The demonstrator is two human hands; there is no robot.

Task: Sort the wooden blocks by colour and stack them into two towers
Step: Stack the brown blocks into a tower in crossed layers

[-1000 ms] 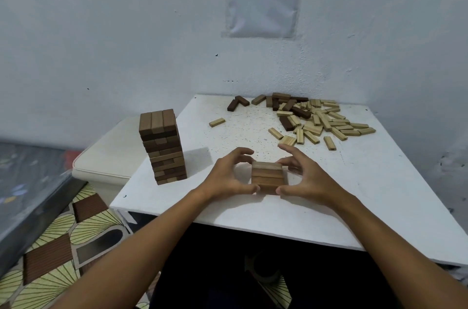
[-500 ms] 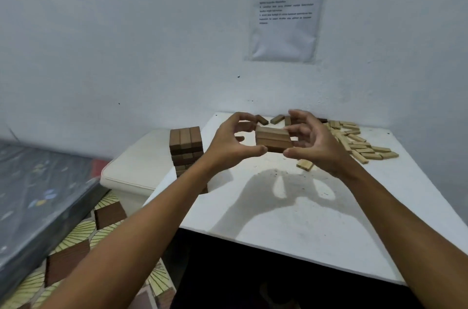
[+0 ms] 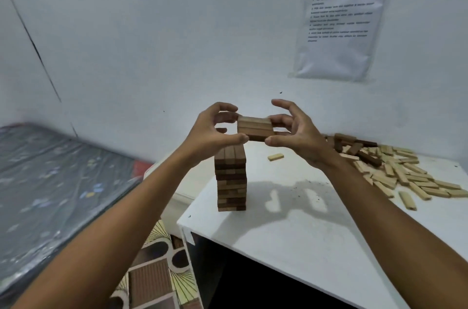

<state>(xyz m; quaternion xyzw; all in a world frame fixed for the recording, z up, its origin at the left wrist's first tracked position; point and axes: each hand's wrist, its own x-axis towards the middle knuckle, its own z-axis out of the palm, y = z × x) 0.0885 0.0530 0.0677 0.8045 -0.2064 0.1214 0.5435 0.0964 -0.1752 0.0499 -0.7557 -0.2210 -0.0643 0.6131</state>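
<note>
Both hands hold a small bundle of brown blocks (image 3: 255, 128) in the air, left hand (image 3: 214, 131) pinching its left end, right hand (image 3: 295, 132) pinching its right end, thumbs under and fingers over, probably so the loose layers stay squeezed together as one unit. Bundle sits above and slightly right of the brown tower (image 3: 231, 177), not touching it; looks like the carry-over step before setting it on top. Tower stands near the left edge of the white surface (image 3: 291, 238), layers look roughly square but a few are slightly offset, so the drop needs to be level and centred or it could shove the top rows. Mixed pile of light and dark blocks (image 3: 395, 172) lies at far right, well apart, unsorted; one stray light block (image 3: 275, 157) lies alone between tower and pile. No light tower visible yet, so the task seems less than halfway.
</note>
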